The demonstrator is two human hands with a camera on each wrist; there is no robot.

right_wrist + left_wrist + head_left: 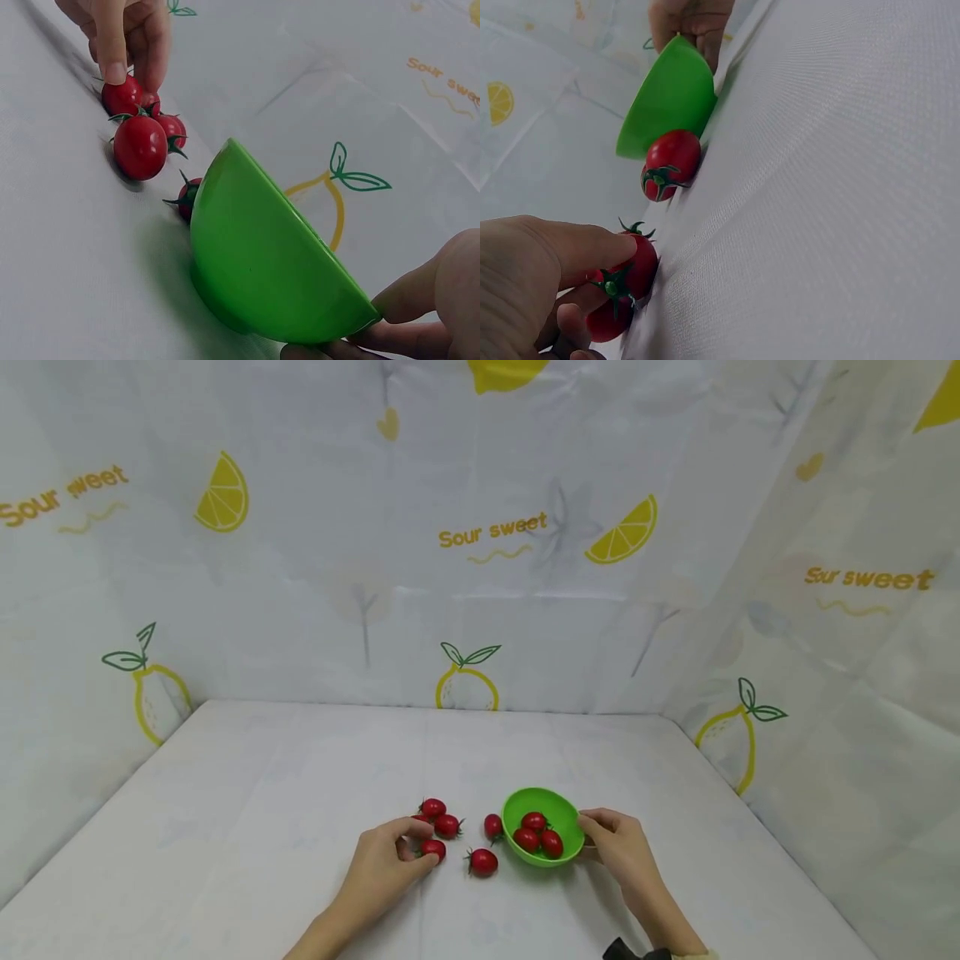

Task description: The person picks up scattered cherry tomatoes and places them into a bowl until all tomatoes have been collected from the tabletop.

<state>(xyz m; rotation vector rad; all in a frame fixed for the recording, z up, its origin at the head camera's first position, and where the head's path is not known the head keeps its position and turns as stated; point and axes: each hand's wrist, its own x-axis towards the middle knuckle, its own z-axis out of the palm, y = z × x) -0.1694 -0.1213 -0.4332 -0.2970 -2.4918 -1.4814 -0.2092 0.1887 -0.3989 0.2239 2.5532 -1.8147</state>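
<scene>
My left hand pinches a red cherry tomato between thumb and fingers, low over the white table. Just beyond that hand lie more cherry tomatoes with green stems, one partly covered by its fingers. To the right, my right hand grips the near-right rim of a green bowl, with the thumb and fingers on either side. Inside the bowl sit three cherry tomatoes. Two single cherry tomatoes lie between the left hand and the bowl, one right beside the bowl's wall.
A white cloth covers the table. Behind it and along both sides hang white sheets printed with lemons and lettering. A dark band shows on the right wrist.
</scene>
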